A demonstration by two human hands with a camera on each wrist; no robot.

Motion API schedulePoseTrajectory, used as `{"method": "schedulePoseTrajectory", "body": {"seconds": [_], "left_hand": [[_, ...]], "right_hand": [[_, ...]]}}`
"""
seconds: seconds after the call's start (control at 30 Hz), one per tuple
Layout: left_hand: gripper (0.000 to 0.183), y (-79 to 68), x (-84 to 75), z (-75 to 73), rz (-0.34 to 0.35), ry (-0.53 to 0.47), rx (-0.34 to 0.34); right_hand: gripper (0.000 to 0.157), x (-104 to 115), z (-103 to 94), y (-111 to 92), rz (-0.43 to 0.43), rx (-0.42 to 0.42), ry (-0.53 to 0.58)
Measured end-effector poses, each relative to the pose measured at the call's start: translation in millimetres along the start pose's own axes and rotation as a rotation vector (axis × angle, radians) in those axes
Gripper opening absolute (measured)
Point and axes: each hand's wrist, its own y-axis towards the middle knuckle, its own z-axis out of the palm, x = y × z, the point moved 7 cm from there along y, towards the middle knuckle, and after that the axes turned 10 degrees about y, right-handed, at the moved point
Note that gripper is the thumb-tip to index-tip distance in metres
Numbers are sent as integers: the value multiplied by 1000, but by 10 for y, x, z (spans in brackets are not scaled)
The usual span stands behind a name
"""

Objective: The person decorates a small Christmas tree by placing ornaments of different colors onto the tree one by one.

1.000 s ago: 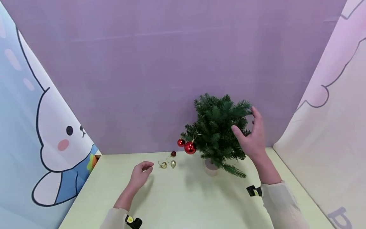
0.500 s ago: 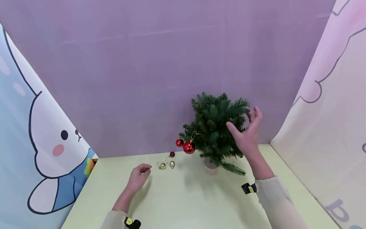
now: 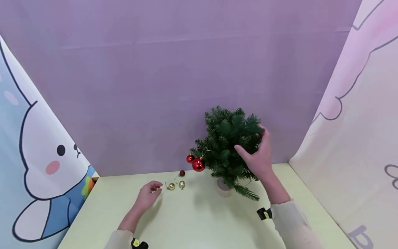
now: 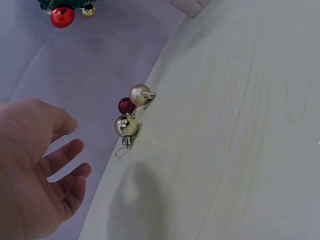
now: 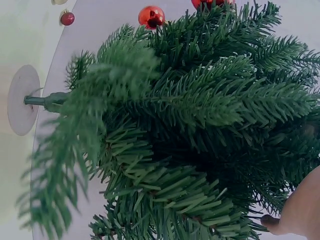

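Observation:
A small artificial Christmas tree stands upright on a pale round base. Two shiny red baubles hang from its left side; in the left wrist view a gold bauble hangs there too. My right hand is at the tree's right side, thumb spread in front of the branches, fingertips partly hidden behind a branch tip. Loosely curled and holding nothing, my left hand hovers left of two loose gold baubles and a dark red bauble.
The pale table ends at a purple backdrop close behind the tree. Printed cloth panels stand on both sides, a cartoon rabbit on the left one. One low branch sticks out toward the front right.
My right hand has moved left, deeper into the tree's right side. The left hand stays beside the loose baubles. The head view has shifted slightly, moving the whole scene left.

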Motion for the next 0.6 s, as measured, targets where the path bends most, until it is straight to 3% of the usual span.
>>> {"method": "schedulePoseTrajectory", "body": {"seconds": [0.2,0.43,0.6], "left_hand": [[21,-24,-30,11,25,115,39],[23,-57,-167,-164,119,426,99],[27,-185,-196,-136,96,471,112]], "right_hand": [[86,-35,63,-14,46,24,-2],[84,-77,58,46,33,44,25],[84,-83,18,-39,9,61,33]]}}
